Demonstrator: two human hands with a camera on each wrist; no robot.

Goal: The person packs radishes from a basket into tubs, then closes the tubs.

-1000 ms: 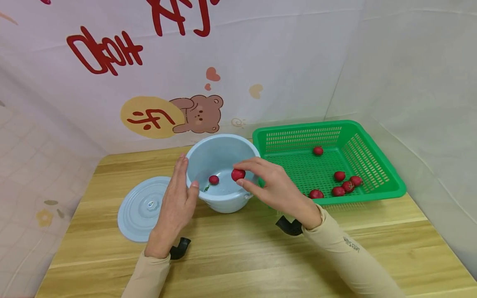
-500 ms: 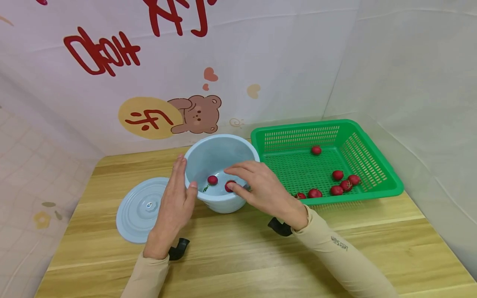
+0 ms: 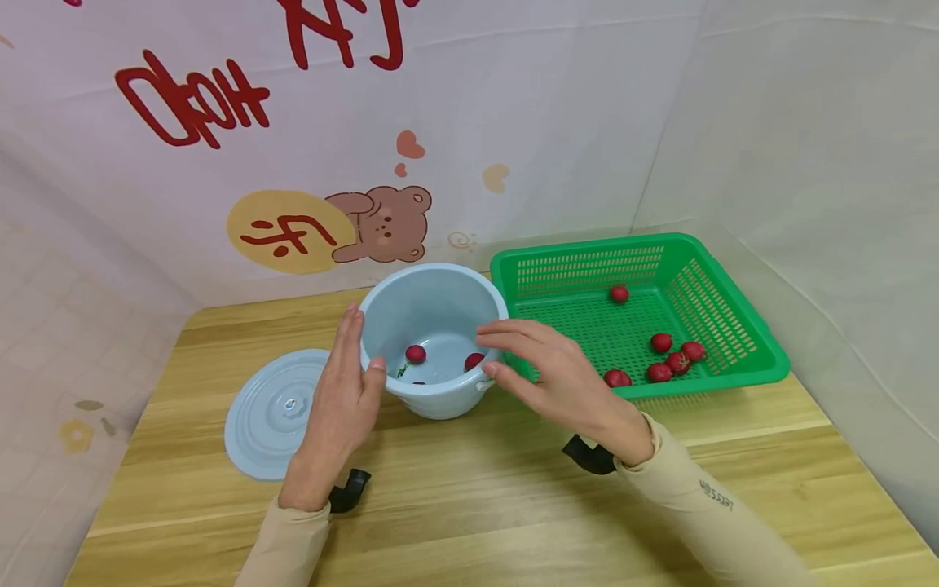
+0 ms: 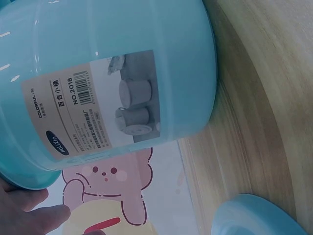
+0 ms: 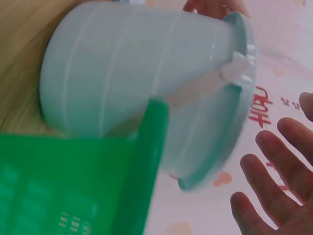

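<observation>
A light blue bucket (image 3: 440, 404) stands on the table with red radishes inside. One radish (image 3: 416, 354) trails a green stem, another radish (image 3: 473, 360) lies to the right, and a third shows only as a sliver behind the front rim. My left hand (image 3: 341, 403) rests against the bucket's left rim with straight fingers. On the right side, my right hand (image 3: 546, 371) hovers by the rim, fingers spread and nothing in them. In the right wrist view, that hand (image 5: 279, 181) is apart from the bucket. A printed label (image 4: 90, 105) covers part of the bucket's side in the left wrist view.
A green slotted basket (image 3: 778, 363) holding several radishes (image 3: 660, 372) stands right of the bucket. The bucket's blue lid (image 3: 257, 440) lies on the wooden table (image 3: 455, 497) at left, partly behind my left hand. A printed curtain (image 3: 572, 122) hangs behind.
My right hand lowered a radish into the bucket, let go of it, and drew back right to the rim. My left hand has stayed at the left rim.
</observation>
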